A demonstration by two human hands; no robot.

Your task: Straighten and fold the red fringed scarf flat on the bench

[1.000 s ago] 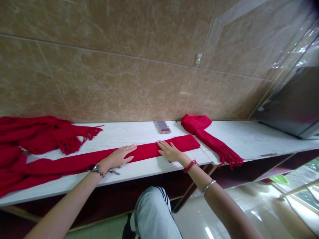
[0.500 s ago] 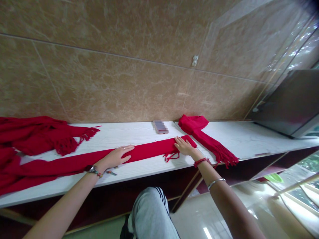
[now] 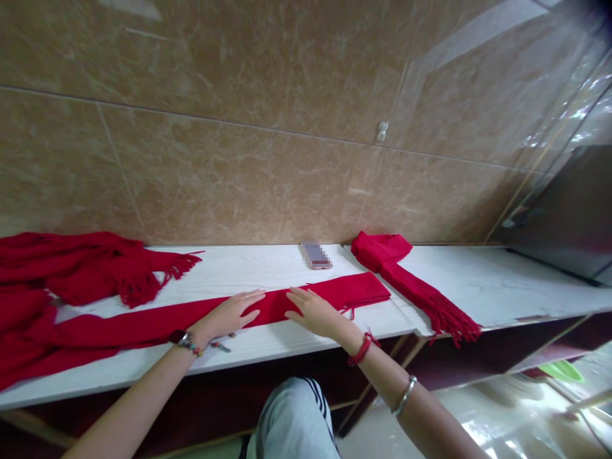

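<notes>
A long red scarf (image 3: 351, 291) lies folded lengthwise along the white counter, its left part running into a loose red heap. On its middle stretch my left hand (image 3: 232, 315) rests flat, fingers out to the right. Just to the right of it, my right hand (image 3: 313, 310) lies on the same scarf, open, fingers pointing left. A small bit of red fringe shows under the scarf's front edge near its right end. Another red scarf (image 3: 406, 280), folded over at the top, lies to the right with its fringe hanging at the counter's edge.
Bunched red fabric with fringe (image 3: 90, 261) covers the counter's left end. A phone (image 3: 315, 255) lies near the wall. The white counter (image 3: 444, 271) runs right to a dark grey appliance (image 3: 564, 213). Open shelves sit below, with a green basin (image 3: 561, 371) at lower right.
My right hand has slid left along the scarf, from near its right end to beside my left hand. My left hand stays on the scarf. The view has shifted slightly.
</notes>
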